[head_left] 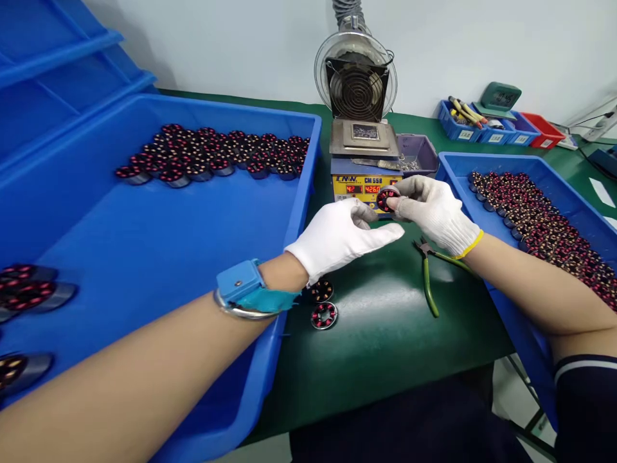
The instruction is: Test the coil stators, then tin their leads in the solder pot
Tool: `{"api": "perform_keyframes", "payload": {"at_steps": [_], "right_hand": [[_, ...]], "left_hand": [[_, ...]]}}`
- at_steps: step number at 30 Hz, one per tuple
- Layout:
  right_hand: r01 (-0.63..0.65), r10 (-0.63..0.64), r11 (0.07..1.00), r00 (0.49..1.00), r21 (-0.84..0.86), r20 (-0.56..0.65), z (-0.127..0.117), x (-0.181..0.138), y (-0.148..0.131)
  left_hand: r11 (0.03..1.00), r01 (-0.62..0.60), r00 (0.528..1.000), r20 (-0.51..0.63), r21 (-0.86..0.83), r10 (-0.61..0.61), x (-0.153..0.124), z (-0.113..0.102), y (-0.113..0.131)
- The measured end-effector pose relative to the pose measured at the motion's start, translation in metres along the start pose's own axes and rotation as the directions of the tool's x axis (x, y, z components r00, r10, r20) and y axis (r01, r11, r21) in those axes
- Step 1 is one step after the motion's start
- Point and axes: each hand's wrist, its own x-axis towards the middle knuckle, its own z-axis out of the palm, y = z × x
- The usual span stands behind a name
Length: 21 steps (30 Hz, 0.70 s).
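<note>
My right hand (434, 209), in a white knit glove, is closed on a small round wound coil part (386, 198) with red windings, held up in front of the yellow solder pot. My left hand (340, 235), also gloved, reaches toward the same part with thumb and fingers pinched close to it; whether it touches the part I cannot tell. A blue wrist strap (240, 283) sits on my left wrist. Two more coil parts (322, 305) lie on the green mat below my left hand.
A large blue tray (144, 257) at left holds a row of coil parts (216, 154). Another blue tray (453, 168) at right is full of them. Green-handled cutters (429, 276) lie on the mat. A solder pot (365, 164) and fume fan (357, 80) stand behind; small bins (491, 125) at back right.
</note>
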Motion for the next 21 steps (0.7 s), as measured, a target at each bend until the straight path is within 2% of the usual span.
{"api": "perform_keyframes", "payload": {"at_steps": [4,7,9,11,15,17,18,19,21], "right_hand": [[0.11,-0.114,0.986,0.993,-0.125,-0.026,0.002,0.007,0.0],[0.243,-0.263,0.931,0.964,-0.273,-0.04,-0.003,0.034,-0.008],[0.317,-0.366,0.857,0.929,-0.407,-0.047,-0.008,0.06,-0.019],[0.315,-0.419,0.762,0.906,-0.566,-0.06,-0.012,0.088,-0.033],[0.166,-0.378,0.601,0.921,-0.781,-0.095,-0.012,0.136,-0.058],[0.119,-0.343,0.542,0.935,-0.832,-0.089,-0.008,0.151,-0.065],[0.114,-0.315,0.541,0.946,-0.833,-0.074,-0.006,0.156,-0.067],[0.114,-0.277,0.567,0.959,-0.816,-0.059,-0.003,0.158,-0.067],[0.11,-0.182,0.679,0.983,-0.726,-0.022,0.003,0.153,-0.066]], "left_hand": [[0.997,0.003,0.999,0.034,0.075,-0.005,0.0,0.0,0.001],[0.969,0.011,0.993,0.107,0.248,-0.039,0.003,0.001,-0.003],[0.941,-0.018,0.98,0.193,0.339,-0.051,0.005,0.002,-0.006],[0.914,-0.051,0.96,0.271,0.403,-0.066,0.006,0.003,-0.009],[0.881,-0.086,0.936,0.342,0.466,-0.09,0.005,0.004,-0.014],[0.897,-0.081,0.948,0.312,0.435,-0.066,0.005,0.004,-0.015],[0.918,-0.063,0.964,0.263,0.391,-0.045,0.006,0.004,-0.015],[0.946,-0.031,0.982,0.184,0.324,-0.03,0.007,0.004,-0.015],[0.992,0.049,0.999,-0.026,0.118,-0.046,0.01,0.002,-0.014]]}}
